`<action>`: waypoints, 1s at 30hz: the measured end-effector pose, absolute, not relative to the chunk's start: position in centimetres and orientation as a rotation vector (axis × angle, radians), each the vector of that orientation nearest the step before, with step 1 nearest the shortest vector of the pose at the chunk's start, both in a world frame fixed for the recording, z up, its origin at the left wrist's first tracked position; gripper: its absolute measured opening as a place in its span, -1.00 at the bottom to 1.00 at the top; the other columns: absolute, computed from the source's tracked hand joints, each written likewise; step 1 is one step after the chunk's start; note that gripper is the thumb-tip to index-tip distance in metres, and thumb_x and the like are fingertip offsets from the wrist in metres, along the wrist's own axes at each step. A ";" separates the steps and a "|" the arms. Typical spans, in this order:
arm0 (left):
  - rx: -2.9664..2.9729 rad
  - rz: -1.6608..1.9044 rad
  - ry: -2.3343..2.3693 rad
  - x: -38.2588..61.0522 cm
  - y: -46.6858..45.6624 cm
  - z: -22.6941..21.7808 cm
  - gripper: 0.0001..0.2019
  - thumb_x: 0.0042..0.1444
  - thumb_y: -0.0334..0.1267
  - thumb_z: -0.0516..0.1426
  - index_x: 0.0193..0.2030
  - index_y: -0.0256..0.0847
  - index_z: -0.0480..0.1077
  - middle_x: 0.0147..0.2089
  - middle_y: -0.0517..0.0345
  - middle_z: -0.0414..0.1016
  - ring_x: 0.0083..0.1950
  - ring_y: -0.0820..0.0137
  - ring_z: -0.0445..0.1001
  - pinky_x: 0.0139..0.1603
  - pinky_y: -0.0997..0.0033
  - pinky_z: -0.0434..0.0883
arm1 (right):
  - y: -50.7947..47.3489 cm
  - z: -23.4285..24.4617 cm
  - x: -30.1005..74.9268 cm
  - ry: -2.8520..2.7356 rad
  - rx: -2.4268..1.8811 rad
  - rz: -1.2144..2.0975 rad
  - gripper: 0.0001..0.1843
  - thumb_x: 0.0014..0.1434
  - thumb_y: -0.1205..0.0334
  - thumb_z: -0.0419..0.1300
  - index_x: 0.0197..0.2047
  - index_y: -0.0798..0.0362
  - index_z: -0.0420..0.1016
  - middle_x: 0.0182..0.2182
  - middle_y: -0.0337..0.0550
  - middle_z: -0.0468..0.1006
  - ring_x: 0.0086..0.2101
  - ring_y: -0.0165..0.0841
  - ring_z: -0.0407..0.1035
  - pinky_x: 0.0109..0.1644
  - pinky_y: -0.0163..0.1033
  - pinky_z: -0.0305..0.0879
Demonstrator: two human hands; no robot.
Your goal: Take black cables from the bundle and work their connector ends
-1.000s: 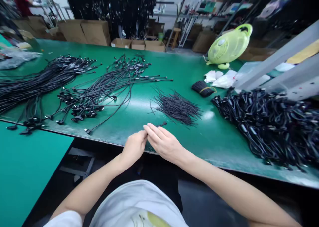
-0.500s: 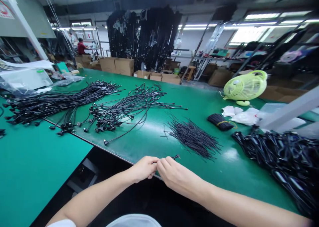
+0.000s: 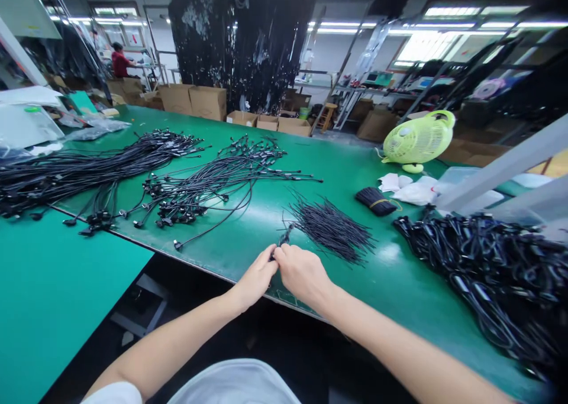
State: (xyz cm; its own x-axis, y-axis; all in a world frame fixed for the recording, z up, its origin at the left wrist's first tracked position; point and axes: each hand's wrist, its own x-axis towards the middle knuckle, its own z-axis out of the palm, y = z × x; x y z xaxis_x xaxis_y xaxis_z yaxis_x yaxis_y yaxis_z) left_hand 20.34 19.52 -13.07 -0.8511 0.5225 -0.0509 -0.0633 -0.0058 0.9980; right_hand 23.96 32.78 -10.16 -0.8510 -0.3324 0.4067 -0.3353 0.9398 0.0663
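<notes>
Both my hands meet at the front edge of the green table [image 3: 231,256]. Between them is a black cable [image 3: 286,236], whose end sticks out beyond my fingers; the rest is hidden by the hands. My left hand [image 3: 257,278] is closed on it from the left. My right hand [image 3: 302,274] pinches at the same spot, its fingertips touching the left ones. Just beyond lies a loose pile of thin black twist ties [image 3: 335,229]. Farther left, a heap of black cables with plugs [image 3: 204,182] spreads across the table.
A larger cable bundle [image 3: 97,164] lies at the left, and coiled cables [image 3: 479,274] pile up at the right. A banded black bundle [image 3: 375,201] sits near white scraps [image 3: 417,190] and a lime-green fan [image 3: 417,138]. A person in red [image 3: 120,62] works far behind.
My hands have moved forward over the table, and the cable end now points upward and away instead of to the right. The camera view has shifted slightly.
</notes>
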 end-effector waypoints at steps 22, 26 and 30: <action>0.697 1.932 1.797 19.4 16.0 -11.2 -0.44 0.31 0.12 -0.05 -0.39 -0.26 0.57 -0.25 0.05 0.34 -0.20 0.32 0.32 -0.11 0.37 0.31 | 33.5 -11.1 26.4 -2.676 0.493 0.427 -0.67 0.39 0.27 -0.06 -0.38 0.07 0.39 -0.46 -0.19 0.41 -0.41 -0.38 0.18 -0.34 -0.29 0.01; 0.711 1.868 1.963 21.3 16.0 -11.4 -0.75 0.17 -0.06 0.21 -0.31 -0.20 0.56 -0.12 0.06 0.31 -0.06 0.31 0.35 -0.01 0.40 0.33 | 34.3 -11.4 26.5 -2.676 0.296 0.558 -0.68 0.38 0.23 -0.05 -0.37 0.08 0.39 -0.43 -0.16 0.43 -0.37 -0.37 0.20 -0.31 -0.28 0.00; 0.541 1.878 1.758 22.7 16.8 -13.5 -0.56 0.19 -0.09 0.20 0.19 -0.08 0.33 0.23 0.00 0.30 0.22 0.22 0.31 0.21 0.24 0.29 | 33.4 -11.5 27.3 -2.554 0.131 1.093 -0.65 0.37 0.18 -0.07 -0.40 0.08 0.37 -0.43 -0.16 0.41 -0.36 -0.38 0.22 -0.26 -0.28 0.07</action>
State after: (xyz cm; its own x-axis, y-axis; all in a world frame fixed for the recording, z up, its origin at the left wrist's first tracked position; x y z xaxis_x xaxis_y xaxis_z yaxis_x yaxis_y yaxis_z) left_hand 22.71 16.76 -13.49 -0.7922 0.6080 -0.0530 -0.0932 -0.0347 0.9950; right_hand 27.25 33.39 -11.55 -0.9313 0.0548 0.3600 -0.2225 0.6969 -0.6818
